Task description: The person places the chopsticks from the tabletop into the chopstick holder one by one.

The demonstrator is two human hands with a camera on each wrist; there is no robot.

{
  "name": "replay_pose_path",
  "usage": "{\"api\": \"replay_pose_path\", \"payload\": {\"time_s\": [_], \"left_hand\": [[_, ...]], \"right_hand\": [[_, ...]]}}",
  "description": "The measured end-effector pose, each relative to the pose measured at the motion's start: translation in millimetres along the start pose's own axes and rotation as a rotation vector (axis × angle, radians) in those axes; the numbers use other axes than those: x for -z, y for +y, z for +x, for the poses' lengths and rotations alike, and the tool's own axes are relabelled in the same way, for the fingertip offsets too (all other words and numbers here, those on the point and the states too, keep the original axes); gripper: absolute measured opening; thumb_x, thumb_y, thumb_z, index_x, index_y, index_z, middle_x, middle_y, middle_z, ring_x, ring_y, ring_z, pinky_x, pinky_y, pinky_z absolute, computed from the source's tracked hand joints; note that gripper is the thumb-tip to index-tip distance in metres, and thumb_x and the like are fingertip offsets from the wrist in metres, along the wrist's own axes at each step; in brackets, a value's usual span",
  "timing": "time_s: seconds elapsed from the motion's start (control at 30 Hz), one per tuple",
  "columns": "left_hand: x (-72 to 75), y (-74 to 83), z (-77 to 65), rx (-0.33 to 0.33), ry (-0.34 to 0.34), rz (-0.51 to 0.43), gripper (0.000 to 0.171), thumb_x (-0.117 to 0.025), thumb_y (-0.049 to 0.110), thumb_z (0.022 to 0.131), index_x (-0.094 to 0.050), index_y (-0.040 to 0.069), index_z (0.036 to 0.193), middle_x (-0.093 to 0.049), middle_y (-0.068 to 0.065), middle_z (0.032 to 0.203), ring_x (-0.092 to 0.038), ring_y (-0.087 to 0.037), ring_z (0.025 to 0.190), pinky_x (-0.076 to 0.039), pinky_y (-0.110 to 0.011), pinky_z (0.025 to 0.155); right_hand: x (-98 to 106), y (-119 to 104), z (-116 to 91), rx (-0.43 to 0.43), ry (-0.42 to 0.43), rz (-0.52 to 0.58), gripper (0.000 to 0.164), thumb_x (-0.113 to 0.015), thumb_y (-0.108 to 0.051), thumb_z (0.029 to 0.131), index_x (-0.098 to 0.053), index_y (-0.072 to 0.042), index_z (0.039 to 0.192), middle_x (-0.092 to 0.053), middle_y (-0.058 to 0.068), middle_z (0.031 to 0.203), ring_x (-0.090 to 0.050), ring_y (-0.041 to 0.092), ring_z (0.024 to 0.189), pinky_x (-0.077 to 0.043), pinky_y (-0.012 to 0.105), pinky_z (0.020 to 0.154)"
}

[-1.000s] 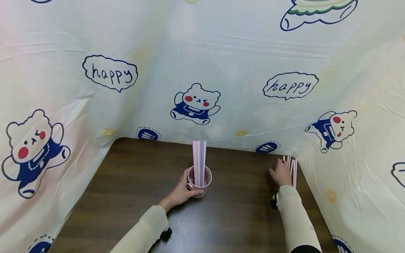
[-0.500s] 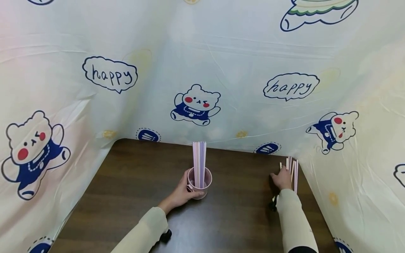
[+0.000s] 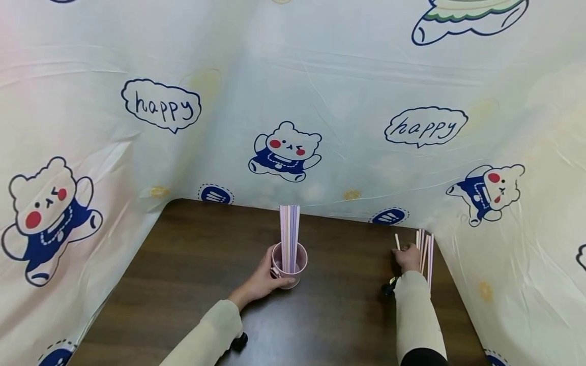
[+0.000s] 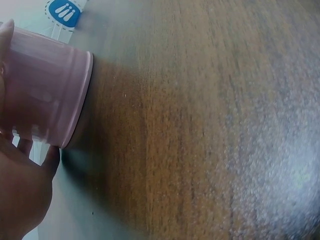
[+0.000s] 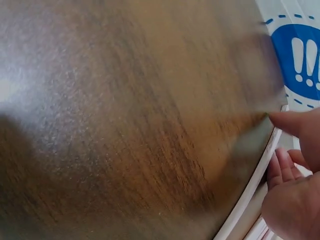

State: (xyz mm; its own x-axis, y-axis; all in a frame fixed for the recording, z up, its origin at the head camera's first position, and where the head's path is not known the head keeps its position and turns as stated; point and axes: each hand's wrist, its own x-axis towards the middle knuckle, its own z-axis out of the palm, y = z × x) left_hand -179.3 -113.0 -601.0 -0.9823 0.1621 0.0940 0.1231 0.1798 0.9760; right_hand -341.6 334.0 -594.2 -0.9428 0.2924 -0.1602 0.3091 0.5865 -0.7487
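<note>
My left hand (image 3: 262, 278) grips a pink cup (image 4: 47, 85) from its left side, thumb across the front, and the cup stands upright on the table. A bundle of pastel straws (image 3: 289, 236) rises out of it. Over at the far right corner my right hand (image 3: 409, 258) pinches one pale straw (image 5: 250, 192) between thumb and fingers. Its tip shows beyond the hand in the head view. Several more pink and white straws (image 3: 430, 262) lie just right of that hand, partly covered by the hand and sleeve.
The dark wooden table (image 3: 192, 244) ends at a pale printed curtain (image 3: 348, 101), which hangs behind it and along both sides. The loose straws lie close to the table's right edge.
My right hand has moved slightly left and toward me, bringing one straw away from the loose ones. The left hand and the cup stay in place.
</note>
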Motion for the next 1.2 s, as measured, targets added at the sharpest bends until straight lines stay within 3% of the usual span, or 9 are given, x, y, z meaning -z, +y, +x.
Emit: {"api": "replay_pose_path", "payload": {"time_s": [0.17, 0.47, 0.63, 0.77, 0.87, 0.97, 1.1, 1.2], "left_hand": [[-0.6, -1.4, -0.7, -0.018, -0.003, -0.029, 0.104, -0.093, 0.015, 0.076, -0.027, 0.019, 0.155, -0.042, -0.013, 0.15, -0.043, -0.028, 0.135, -0.031, -0.053, 0.115], [0.8, -1.5, 0.1, -0.036, 0.008, -0.013, 0.101, -0.094, 0.018, 0.075, -0.03, 0.022, 0.154, -0.046, -0.011, 0.147, -0.046, -0.027, 0.134, -0.032, -0.053, 0.115], [0.1, -0.6, -0.7, -0.041, 0.008, -0.014, 0.101, -0.094, 0.018, 0.075, -0.03, 0.022, 0.154, -0.047, -0.01, 0.147, -0.046, -0.026, 0.133, -0.032, -0.053, 0.115], [-0.9, -0.6, -0.3, -0.057, 0.012, -0.024, 0.101, -0.093, 0.017, 0.076, -0.03, 0.021, 0.154, -0.046, -0.011, 0.148, -0.046, -0.028, 0.134, -0.032, -0.055, 0.115], [-1.2, -0.5, 0.5, -0.063, 0.015, -0.029, 0.101, -0.093, 0.016, 0.076, -0.03, 0.021, 0.155, -0.045, -0.012, 0.148, -0.045, -0.028, 0.134, -0.031, -0.055, 0.115], [-1.0, -0.3, 1.4, -0.051, 0.013, -0.025, 0.101, -0.093, 0.017, 0.076, -0.03, 0.021, 0.155, -0.045, -0.011, 0.149, -0.045, -0.027, 0.134, -0.031, -0.052, 0.115], [-0.4, -0.7, 1.4, -0.034, 0.011, -0.017, 0.1, -0.093, 0.018, 0.076, -0.031, 0.022, 0.154, -0.046, -0.009, 0.148, -0.045, -0.025, 0.134, -0.031, -0.049, 0.115], [-0.6, -1.7, 0.6, -0.039, 0.014, -0.014, 0.1, -0.093, 0.017, 0.076, -0.031, 0.021, 0.154, -0.046, -0.01, 0.148, -0.045, -0.025, 0.134, -0.032, -0.047, 0.115]], "right_hand": [[-2.4, -1.6, 1.0, 0.012, 0.061, -0.115, 0.044, -0.066, -0.007, 0.093, -0.054, 0.019, 0.126, -0.06, 0.035, 0.113, -0.056, 0.048, 0.107, -0.047, 0.057, 0.095], [-8.5, -15.5, -2.1, 0.057, 0.042, -0.23, 0.033, -0.07, -0.01, 0.089, -0.068, 0.014, 0.111, -0.065, 0.033, 0.118, -0.056, 0.05, 0.112, -0.049, 0.056, 0.092], [-10.6, -25.0, -7.8, 0.097, -0.003, -0.33, 0.021, -0.073, -0.013, 0.088, -0.068, 0.006, 0.081, -0.069, 0.025, 0.086, -0.062, 0.043, 0.086, -0.051, 0.052, 0.076], [-10.6, -31.9, -7.8, 0.091, -0.062, -0.352, 0.028, -0.069, -0.012, 0.089, -0.059, -0.007, 0.063, -0.06, 0.008, 0.066, -0.057, 0.031, 0.069, -0.047, 0.043, 0.063], [-12.1, -34.8, -8.0, 0.091, -0.094, -0.321, 0.028, -0.069, -0.011, 0.088, -0.059, -0.007, 0.061, -0.059, 0.004, 0.061, -0.054, 0.026, 0.063, -0.046, 0.037, 0.058], [-17.0, -36.0, -11.9, 0.053, -0.128, -0.179, 0.019, -0.071, -0.006, 0.088, -0.068, 0.0, 0.069, -0.065, 0.006, 0.065, -0.059, 0.018, 0.059, -0.051, 0.033, 0.058], [-29.2, -38.7, -21.8, -0.038, -0.175, 0.087, 0.012, -0.073, 0.002, 0.086, -0.073, 0.012, 0.093, -0.07, 0.018, 0.089, -0.068, 0.014, 0.063, -0.06, 0.033, 0.065], [-38.9, -42.7, -29.6, -0.069, -0.178, 0.175, 0.017, -0.073, 0.005, 0.086, -0.071, 0.016, 0.099, -0.066, 0.025, 0.103, -0.07, 0.014, 0.066, -0.061, 0.033, 0.067]]}}
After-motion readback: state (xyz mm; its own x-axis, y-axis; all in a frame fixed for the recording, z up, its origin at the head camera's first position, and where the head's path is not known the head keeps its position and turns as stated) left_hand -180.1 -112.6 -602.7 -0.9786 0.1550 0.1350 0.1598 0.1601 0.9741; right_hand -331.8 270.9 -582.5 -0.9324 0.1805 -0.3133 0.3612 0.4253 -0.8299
